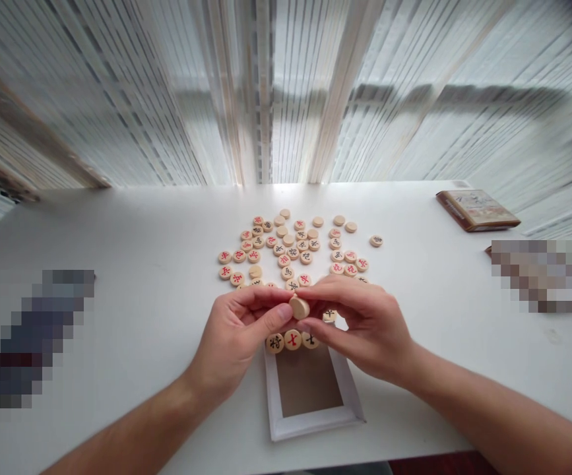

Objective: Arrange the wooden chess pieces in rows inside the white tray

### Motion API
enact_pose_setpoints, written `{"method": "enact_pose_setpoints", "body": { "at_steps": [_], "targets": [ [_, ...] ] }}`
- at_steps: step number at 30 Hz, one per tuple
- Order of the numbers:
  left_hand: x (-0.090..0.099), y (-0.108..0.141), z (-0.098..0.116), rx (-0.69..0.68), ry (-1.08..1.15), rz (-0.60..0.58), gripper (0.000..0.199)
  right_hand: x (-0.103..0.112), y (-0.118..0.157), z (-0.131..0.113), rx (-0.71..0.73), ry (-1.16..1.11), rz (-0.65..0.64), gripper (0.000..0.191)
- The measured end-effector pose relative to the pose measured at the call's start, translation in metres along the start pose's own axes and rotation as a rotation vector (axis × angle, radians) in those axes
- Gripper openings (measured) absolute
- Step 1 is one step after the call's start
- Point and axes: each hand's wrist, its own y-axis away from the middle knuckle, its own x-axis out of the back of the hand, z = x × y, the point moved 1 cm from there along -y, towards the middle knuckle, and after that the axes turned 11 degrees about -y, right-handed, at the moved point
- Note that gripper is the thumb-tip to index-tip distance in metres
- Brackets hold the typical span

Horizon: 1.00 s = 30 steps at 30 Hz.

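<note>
Between the fingertips of my left hand (246, 326) and my right hand (359, 320) is a round wooden piece (299, 308), its plain side facing me. Both hands are pinched on it, just above the far end of a shallow white box (273, 396) with a brown bottom. A row of three pieces sits at that end of the box: one with a black character (275, 342), one with a red character (292, 340) and another black one (310, 339). Beyond my hands, several wooden pieces (284, 260) with red or black characters lie spread out, some blank side up.
The white table (157, 251) reaches back to striped curtains (286, 99). A boxed item (478, 210) lies at the back right, with a pixelated object (547, 274) in front of it. Another pixelated object (38, 336) lies on the left.
</note>
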Motion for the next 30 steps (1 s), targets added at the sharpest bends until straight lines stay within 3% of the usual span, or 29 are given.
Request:
{"method": "enact_pose_setpoints", "body": {
  "at_steps": [5,21,26,30],
  "targets": [
    [0.0,0.001,-0.001,-0.003,0.016,-0.099,0.014,0.002,0.0,-0.001,0.163,0.173,-0.034,0.036],
    [0.001,0.0,-0.001,0.026,0.03,-0.162,0.039,0.001,-0.006,-0.011,0.272,0.36,-0.116,0.026],
    [0.008,-0.001,0.003,-0.177,-0.155,-0.055,0.029,0.014,-0.011,-0.027,0.15,0.434,-0.07,0.021],
    [0.012,-0.004,0.006,-0.261,-0.36,0.032,0.019,0.026,-0.003,-0.038,0.005,0.526,-0.152,0.014]
  ]
}}
